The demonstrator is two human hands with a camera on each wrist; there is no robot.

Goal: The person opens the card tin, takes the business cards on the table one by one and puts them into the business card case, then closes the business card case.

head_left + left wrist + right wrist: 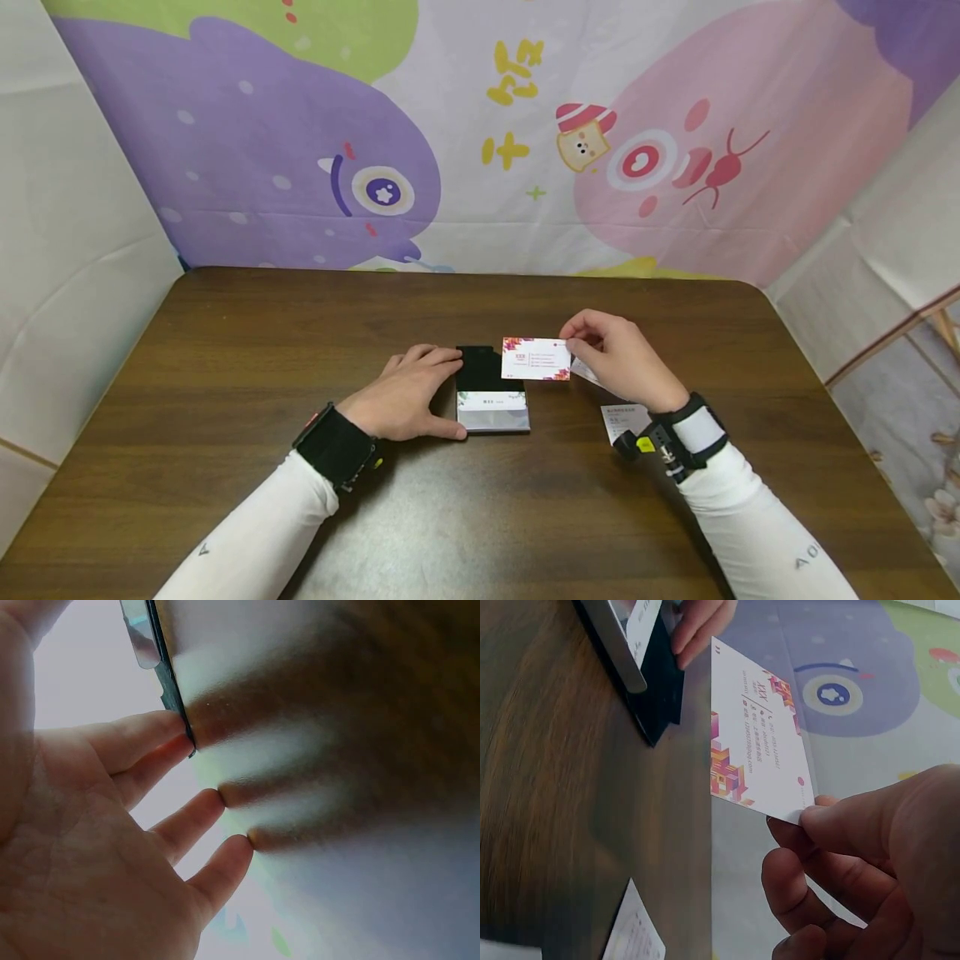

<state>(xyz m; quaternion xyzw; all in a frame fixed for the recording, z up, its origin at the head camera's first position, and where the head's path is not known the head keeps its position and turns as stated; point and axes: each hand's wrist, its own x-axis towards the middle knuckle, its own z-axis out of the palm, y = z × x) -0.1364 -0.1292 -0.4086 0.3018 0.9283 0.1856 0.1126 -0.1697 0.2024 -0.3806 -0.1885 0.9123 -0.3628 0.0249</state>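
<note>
From the head camera, the left hand [408,392] lies flat with straight fingers against the black card holder [491,390] on the table [225,350]. The right hand [618,358] pinches a colourful card [536,359] just above it.

The left wrist view shows fingertips [180,727] only touching the holder's edge, so it might slide.

In the right wrist view, the card [754,739] is held by one corner and could slip.

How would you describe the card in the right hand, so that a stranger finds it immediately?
On the brown table, look just right of the black card holder. The right hand pinches a white card by one edge above the tabletop. Unlike the cards lying flat, it is raised and has colourful corner patterns.
</note>
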